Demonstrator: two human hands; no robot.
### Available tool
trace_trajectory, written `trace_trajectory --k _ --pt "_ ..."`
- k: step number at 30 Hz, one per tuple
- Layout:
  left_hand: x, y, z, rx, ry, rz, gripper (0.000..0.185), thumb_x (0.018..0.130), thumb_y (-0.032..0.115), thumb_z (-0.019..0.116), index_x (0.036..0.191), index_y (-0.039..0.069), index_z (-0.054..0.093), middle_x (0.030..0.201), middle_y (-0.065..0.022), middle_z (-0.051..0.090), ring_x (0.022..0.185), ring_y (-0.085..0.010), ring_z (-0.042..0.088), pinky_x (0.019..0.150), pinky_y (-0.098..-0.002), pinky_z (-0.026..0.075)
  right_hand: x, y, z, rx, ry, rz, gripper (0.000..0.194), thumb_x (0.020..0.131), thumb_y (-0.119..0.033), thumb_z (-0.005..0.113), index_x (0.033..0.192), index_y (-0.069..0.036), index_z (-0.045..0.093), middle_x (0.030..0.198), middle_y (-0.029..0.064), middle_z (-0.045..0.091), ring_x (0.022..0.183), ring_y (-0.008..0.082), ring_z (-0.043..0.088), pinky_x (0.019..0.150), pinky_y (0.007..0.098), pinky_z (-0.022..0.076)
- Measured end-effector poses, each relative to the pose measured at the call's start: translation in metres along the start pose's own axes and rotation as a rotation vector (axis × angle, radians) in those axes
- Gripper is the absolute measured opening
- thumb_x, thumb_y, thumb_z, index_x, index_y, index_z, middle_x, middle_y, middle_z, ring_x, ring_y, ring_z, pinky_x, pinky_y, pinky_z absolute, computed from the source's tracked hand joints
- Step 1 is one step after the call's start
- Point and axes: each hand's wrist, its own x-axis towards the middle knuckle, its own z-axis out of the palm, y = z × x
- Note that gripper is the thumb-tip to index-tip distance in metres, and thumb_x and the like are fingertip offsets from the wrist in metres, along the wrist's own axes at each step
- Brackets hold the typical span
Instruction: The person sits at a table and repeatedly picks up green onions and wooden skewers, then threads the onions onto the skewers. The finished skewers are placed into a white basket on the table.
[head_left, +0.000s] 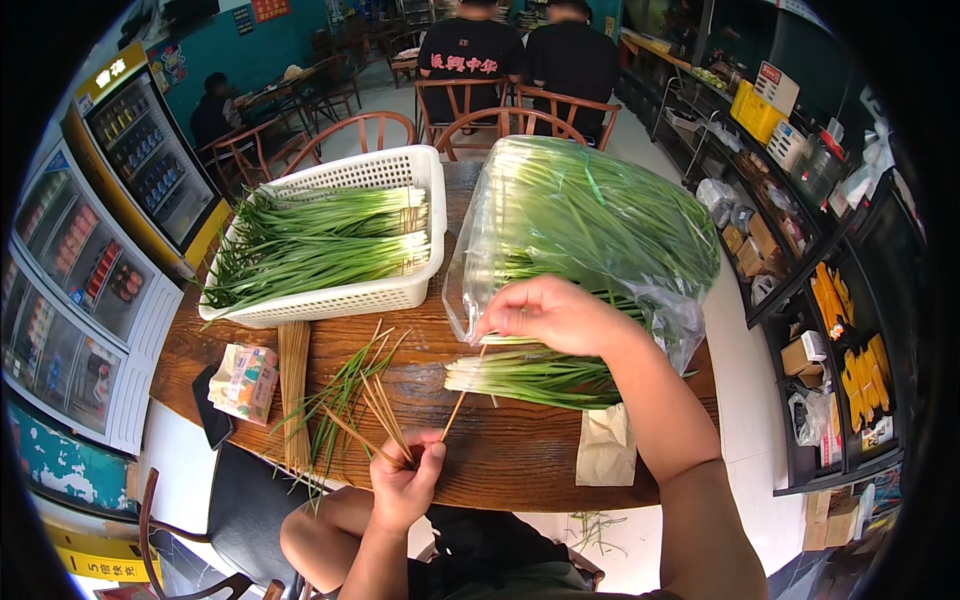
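Observation:
My left hand (409, 476) grips several thin bamboo skewers (384, 409) in a fan. One skewer (453, 416) points up and away from its thumb to the white ends of a small bunch of garlic chives (532, 375) lying on the wooden table. Above this bunch, my right hand (551, 311) pinches at the white end of a chive stalk (510, 340), close to that skewer's tip; its fingers partly hide the grip. Just behind lies a large clear plastic bag (592, 202) full of garlic chives. Loose green chive pieces (341, 390) lie left of my left hand.
A white plastic basket (322, 304) holds skewered chives at the back left. A bundle of skewers (294, 397), a tissue pack (244, 382) and a phone (212, 409) lie along the left. Brown paper (606, 446) lies under my right forearm. Two people (517, 64) sit beyond the chairs.

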Motion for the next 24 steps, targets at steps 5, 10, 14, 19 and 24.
trace_trajectory --k 5,10,14,19,24 --pt "0.002 -0.001 -0.004 0.041 -0.099 0.116 0.018 0.097 0.002 0.075 0.115 0.000 0.073 0.087 0.0037 0.067 0.075 -0.0027 0.055 0.069 -0.0209 0.047 0.009 0.046 0.001 -1.038 0.154 0.102 0.024 0.082 -0.019 0.084 0.102 -0.009 0.076 0.098 0.0099 0.074 0.096 0.0294 0.072 0.085 0.0380 0.0570" --pt "0.001 -0.001 -0.003 0.007 -0.056 0.000 0.016 0.099 0.002 0.073 0.114 0.000 0.073 0.087 0.0055 0.065 0.073 -0.0019 0.053 0.067 -0.0199 0.045 0.008 0.044 -0.003 -1.040 0.209 -0.036 0.018 0.084 -0.013 0.080 0.098 -0.007 0.072 0.092 0.0092 0.073 0.085 0.0285 0.073 0.077 0.0402 0.0573" --pt "0.003 0.000 0.000 -0.004 -0.020 -0.033 0.016 0.100 0.002 0.072 0.115 0.000 0.072 0.087 0.0057 0.065 0.073 -0.0013 0.052 0.067 -0.0193 0.044 -0.006 0.010 -0.017 -0.594 0.082 0.045 0.011 0.092 -0.006 0.076 0.099 -0.002 0.069 0.096 0.0082 0.074 0.086 0.0174 0.070 0.079 0.0320 0.0557" --pt "0.004 0.001 0.001 -0.012 -0.022 -0.038 0.016 0.101 0.003 0.072 0.117 0.000 0.071 0.089 0.0057 0.066 0.074 -0.0011 0.052 0.067 -0.0189 0.043 -0.014 -0.010 -0.013 -0.234 0.088 0.015 0.011 0.099 -0.007 0.070 0.108 0.000 0.070 0.096 0.0023 0.072 0.089 0.0109 0.065 0.082 0.0293 0.0535" --pt "0.004 0.002 0.001 -0.008 -0.025 -0.021 0.016 0.101 0.003 0.072 0.116 0.000 0.071 0.089 0.0055 0.066 0.073 -0.0012 0.051 0.067 -0.0189 0.043 -0.020 -0.024 -0.018 -0.384 0.118 0.089 0.018 0.100 -0.011 0.067 0.110 0.002 0.072 0.098 0.0060 0.075 0.088 0.0131 0.066 0.082 0.0307 0.0544"
